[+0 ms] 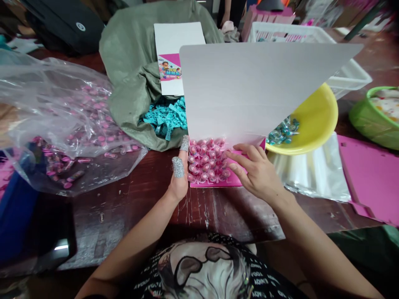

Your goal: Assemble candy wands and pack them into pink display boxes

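An open box [237,180] with a pink inside and a raised white lid [230,83] lies on the dark red table in front of me. Several wrapped pink pieces [205,162] stand in rows across its left and middle part. My left hand [180,172], with grey wrapping on two fingers, rests along the outside of the box's left wall, fingers apart. Over the right part of the box is my right hand [255,170], palm down with fingers spread, its fingertips at the rightmost pink pieces.
A clear bag [77,124] of pink pieces lies left. Behind the box are a green sack [124,54] with teal parts [168,118] and a white card [179,37]. Rightward are a yellow bowl [321,116], plastic sleeves [318,178], a pink panel [370,178] and a green basket [370,120].
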`<move>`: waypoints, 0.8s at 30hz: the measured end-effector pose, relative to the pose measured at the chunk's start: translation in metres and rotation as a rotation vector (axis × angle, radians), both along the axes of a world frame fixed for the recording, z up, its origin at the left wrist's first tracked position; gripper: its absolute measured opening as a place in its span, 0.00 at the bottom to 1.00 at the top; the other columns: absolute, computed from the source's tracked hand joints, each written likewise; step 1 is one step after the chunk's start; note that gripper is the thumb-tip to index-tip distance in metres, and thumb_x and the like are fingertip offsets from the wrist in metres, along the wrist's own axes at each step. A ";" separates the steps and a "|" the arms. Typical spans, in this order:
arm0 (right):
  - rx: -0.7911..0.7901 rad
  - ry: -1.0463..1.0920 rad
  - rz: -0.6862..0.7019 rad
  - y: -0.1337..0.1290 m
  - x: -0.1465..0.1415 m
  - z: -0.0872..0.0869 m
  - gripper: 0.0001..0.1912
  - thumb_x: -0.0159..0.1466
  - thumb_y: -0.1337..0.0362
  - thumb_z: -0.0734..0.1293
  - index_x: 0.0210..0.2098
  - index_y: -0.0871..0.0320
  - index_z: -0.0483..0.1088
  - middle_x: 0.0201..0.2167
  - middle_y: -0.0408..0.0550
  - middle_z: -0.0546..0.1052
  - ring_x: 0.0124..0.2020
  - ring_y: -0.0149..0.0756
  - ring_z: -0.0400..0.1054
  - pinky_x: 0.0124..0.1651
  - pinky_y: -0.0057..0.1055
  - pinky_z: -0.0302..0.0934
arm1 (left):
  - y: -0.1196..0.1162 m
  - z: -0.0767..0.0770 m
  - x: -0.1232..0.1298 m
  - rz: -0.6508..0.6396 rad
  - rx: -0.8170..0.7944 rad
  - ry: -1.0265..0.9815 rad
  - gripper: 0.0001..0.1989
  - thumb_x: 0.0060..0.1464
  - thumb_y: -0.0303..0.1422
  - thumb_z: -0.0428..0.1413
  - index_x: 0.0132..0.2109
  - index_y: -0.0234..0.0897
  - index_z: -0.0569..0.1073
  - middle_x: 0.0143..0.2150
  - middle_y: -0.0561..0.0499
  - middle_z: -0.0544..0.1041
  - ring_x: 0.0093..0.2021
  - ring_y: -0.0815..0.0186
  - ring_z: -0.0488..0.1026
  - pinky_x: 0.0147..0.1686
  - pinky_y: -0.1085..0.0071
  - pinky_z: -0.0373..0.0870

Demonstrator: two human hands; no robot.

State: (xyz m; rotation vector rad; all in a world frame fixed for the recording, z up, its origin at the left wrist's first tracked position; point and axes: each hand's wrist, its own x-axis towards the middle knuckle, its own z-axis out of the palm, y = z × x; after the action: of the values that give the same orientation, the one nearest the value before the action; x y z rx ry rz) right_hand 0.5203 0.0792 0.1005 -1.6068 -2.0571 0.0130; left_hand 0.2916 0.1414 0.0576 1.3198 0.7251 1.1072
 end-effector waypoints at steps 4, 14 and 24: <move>-0.159 0.410 -0.077 -0.002 -0.009 -0.014 0.30 0.74 0.47 0.53 0.72 0.46 0.53 0.72 0.51 0.57 0.71 0.50 0.52 0.70 0.57 0.52 | -0.001 0.003 0.004 -0.029 -0.002 -0.091 0.38 0.64 0.60 0.27 0.74 0.52 0.49 0.77 0.62 0.45 0.77 0.57 0.37 0.76 0.57 0.34; -0.295 0.605 -0.047 -0.001 -0.028 -0.016 0.32 0.74 0.47 0.51 0.74 0.43 0.41 0.75 0.44 0.47 0.74 0.45 0.44 0.73 0.54 0.46 | -0.001 -0.002 0.005 -0.015 0.076 0.040 0.37 0.65 0.57 0.24 0.75 0.51 0.45 0.78 0.59 0.41 0.77 0.62 0.34 0.75 0.59 0.33; 0.028 -0.114 -0.053 0.022 -0.015 0.002 0.13 0.71 0.56 0.63 0.49 0.49 0.78 0.43 0.47 0.81 0.44 0.46 0.68 0.50 0.48 0.58 | 0.050 0.062 -0.009 -0.381 0.798 0.644 0.23 0.63 0.56 0.48 0.48 0.51 0.80 0.60 0.52 0.77 0.69 0.47 0.60 0.67 0.41 0.33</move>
State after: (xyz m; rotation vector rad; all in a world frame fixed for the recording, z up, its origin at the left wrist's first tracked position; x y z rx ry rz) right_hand 0.5057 0.1015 0.1020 -1.6794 -2.0893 -0.1287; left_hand 0.2826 0.1914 0.1196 2.4447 0.4405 0.6527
